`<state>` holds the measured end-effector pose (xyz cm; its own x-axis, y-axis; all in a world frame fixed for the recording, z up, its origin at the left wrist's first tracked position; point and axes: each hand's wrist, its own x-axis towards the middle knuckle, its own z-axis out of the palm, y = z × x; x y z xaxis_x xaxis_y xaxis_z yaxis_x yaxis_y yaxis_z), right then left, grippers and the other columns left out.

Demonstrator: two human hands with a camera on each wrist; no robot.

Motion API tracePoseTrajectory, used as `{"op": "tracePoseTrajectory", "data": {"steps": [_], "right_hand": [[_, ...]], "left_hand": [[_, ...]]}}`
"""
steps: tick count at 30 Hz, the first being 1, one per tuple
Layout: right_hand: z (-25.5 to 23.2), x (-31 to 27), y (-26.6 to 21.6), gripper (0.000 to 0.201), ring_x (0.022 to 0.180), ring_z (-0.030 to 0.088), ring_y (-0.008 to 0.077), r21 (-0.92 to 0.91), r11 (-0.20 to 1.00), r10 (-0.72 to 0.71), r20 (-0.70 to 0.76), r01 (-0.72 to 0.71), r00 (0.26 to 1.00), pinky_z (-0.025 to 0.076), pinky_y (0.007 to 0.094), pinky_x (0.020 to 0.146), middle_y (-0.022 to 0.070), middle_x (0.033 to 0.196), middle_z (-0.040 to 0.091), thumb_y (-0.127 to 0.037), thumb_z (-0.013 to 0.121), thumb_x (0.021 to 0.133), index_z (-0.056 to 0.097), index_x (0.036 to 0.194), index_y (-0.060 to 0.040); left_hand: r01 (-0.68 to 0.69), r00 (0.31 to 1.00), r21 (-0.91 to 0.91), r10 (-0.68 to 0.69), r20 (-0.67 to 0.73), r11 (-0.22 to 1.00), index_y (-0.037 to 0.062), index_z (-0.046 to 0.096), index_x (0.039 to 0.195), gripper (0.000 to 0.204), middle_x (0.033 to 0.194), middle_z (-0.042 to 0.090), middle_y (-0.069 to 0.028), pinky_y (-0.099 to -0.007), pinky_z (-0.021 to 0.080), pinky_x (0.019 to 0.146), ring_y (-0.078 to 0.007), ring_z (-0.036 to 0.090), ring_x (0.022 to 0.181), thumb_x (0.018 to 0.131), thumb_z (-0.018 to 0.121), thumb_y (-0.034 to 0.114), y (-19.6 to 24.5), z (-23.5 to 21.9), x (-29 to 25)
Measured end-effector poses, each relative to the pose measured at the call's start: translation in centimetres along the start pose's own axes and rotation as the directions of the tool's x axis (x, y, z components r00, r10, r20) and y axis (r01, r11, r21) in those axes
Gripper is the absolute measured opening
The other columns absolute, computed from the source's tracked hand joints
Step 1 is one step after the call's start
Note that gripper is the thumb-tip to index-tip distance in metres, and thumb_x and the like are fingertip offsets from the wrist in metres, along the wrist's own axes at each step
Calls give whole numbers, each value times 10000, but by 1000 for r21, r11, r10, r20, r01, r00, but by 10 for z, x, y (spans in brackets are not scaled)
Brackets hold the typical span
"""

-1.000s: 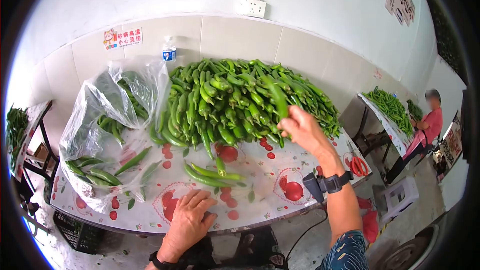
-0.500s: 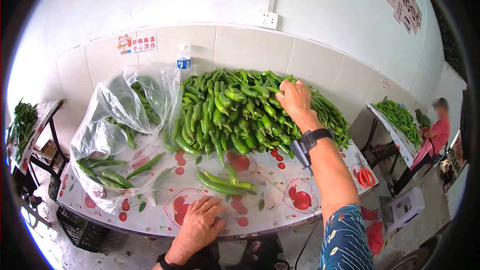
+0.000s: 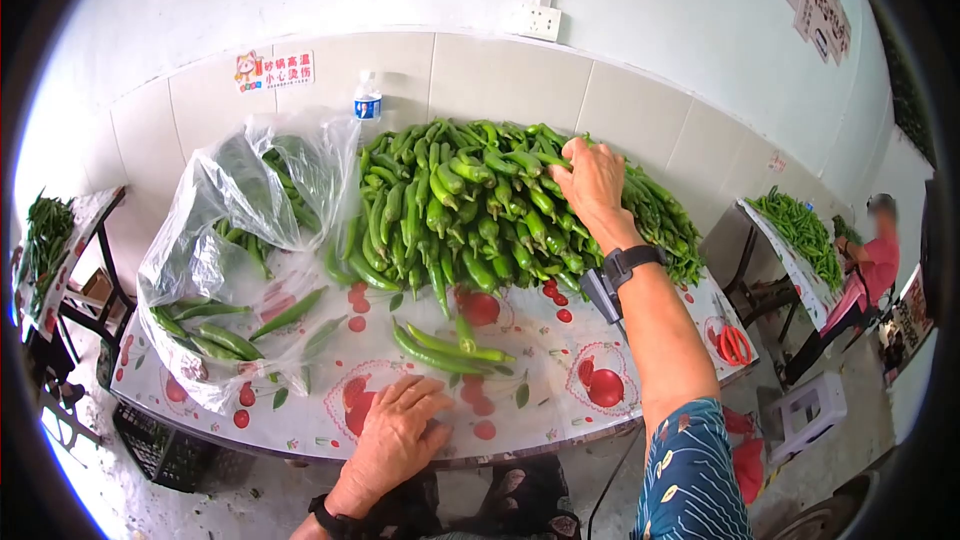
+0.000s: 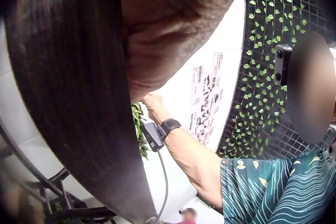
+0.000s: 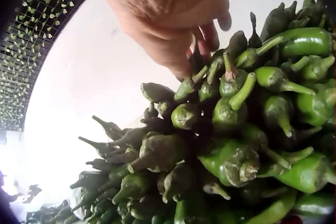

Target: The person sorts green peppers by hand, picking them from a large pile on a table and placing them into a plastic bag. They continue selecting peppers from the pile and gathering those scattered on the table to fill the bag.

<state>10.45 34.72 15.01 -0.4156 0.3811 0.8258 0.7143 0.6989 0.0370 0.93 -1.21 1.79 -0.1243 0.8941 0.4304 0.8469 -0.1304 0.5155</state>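
Note:
A big heap of green chili peppers (image 3: 470, 210) lies on the patterned tablecloth (image 3: 330, 420), stems toward me. On top of the heap my right hand (image 3: 595, 180) reaches in, thumb and fingers around a pepper's stem end (image 5: 196, 58); the rest of that pepper is hidden among the others. My left hand (image 3: 400, 430) rests on the cloth near the front edge, fingers loosely extended and nothing in them. Just beyond it lie a few loose peppers (image 3: 440, 345). In the left wrist view, the strap and the heel of that hand cover much of the scene.
A clear plastic bag (image 3: 190, 230) with several peppers stands open at the left. Behind are a water bottle (image 3: 367, 100) and the tiled wall (image 3: 510, 80). Red-handled scissors (image 3: 735, 345) lie at the right edge. A person (image 3: 875, 260) is at another pepper-laden table on the right.
My right hand has carried a green pepper up and back onto the top of the heap, and stays there with slight finger movement. The left hand keeps its place on the cloth.

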Motion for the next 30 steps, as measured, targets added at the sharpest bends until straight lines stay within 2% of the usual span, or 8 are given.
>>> {"op": "tracePoseTrajectory", "data": {"steps": [8, 9, 12, 17, 20, 21, 28, 30], "right_hand": [[-24, -6, -15, 100, 759, 625, 334, 309, 938, -120, -133, 156, 984, 490, 434, 692, 119, 759, 667, -180, 674, 798, 660, 831, -86], [-39, -15, -27, 114, 751, 647, 309, 466, 885, -56, 95, 6, 994, 504, 409, 695, 119, 802, 683, -170, 629, 822, 664, 876, -75], [-73, -49, -61, 194, 751, 670, 258, 546, 829, -269, 581, -123, 768, 512, 378, 709, 118, 819, 690, -194, 588, 836, 662, 963, -68], [-69, -106, -78, 200, 737, 649, 286, 574, 817, -474, 725, -59, 500, 500, 384, 673, 146, 827, 677, -178, 599, 814, 638, 947, -34], [-71, -117, -82, 220, 737, 637, 312, 442, 897, -414, 849, -14, 328, 492, 405, 674, 157, 800, 659, -199, 616, 790, 625, 921, -22], [-54, -134, -72, 235, 711, 632, 317, 562, 824, -528, 714, 72, 460, 480, 424, 653, 152, 737, 638, -207, 627, 770, 607, 890, -6], [-77, -135, -88, 199, 718, 632, 381, 511, 845, -365, 766, -157, 528, 491, 440, 640, 213, 773, 644, -158, 602, 761, 616, 872, 6], [-76, -140, -86, 226, 740, 646, 347, 612, 747, -347, 693, -260, 632, 499, 403, 674, 203, 791, 657, -158, 602, 798, 622, 959, 0]], "left_hand": [[26, 1000, -51, -26, -12, 998, 76, 620, 1056, 353, 1176, 592, -100, -435, 392, 988, -323, 500, 1171, 712, 697, 92, 0, -1, 2], [22, 1000, -56, -22, -8, 998, 75, 619, 1057, 351, 1174, 590, -100, -439, 389, 987, -320, 500, 1171, 716, 698, 96, -2, 0, 2], [16, 1000, -53, -16, 5, 998, 76, 616, 1063, 349, 1173, 586, -99, -441, 382, 994, -321, 497, 1172, 724, 698, 100, -2, 0, 2], [10, 1000, -51, -10, 1, 999, 76, 614, 1065, 343, 1175, 584, -95, -441, 379, 994, -314, 497, 1170, 732, 694, 96, -2, 0, 2], [17, 1000, -53, -17, -4, 998, 74, 616, 1060, 335, 1171, 586, -95, -441, 380, 993, -310, 499, 1169, 734, 692, 93, -1, -1, 1], [14, 1000, -54, -15, -8, 998, 72, 617, 1057, 332, 1169, 587, -95, -441, 380, 993, -309, 500, 1169, 734, 691, 92, -1, 0, 2], [70, 994, -191, -85, -71, 979, 64, 618, 1043, 338, 1156, 592, -111, -431, 407, 981, -323, 500, 1172, 713, 691, 52, 2, -4, 3], [82, 985, -240, -114, -126, 967, 62, 616, 1045, 348, 1176, 580, -122, -434, 411, 986, -337, 495, 1176, 706, 696, 49, 2, -4, 1]]}}
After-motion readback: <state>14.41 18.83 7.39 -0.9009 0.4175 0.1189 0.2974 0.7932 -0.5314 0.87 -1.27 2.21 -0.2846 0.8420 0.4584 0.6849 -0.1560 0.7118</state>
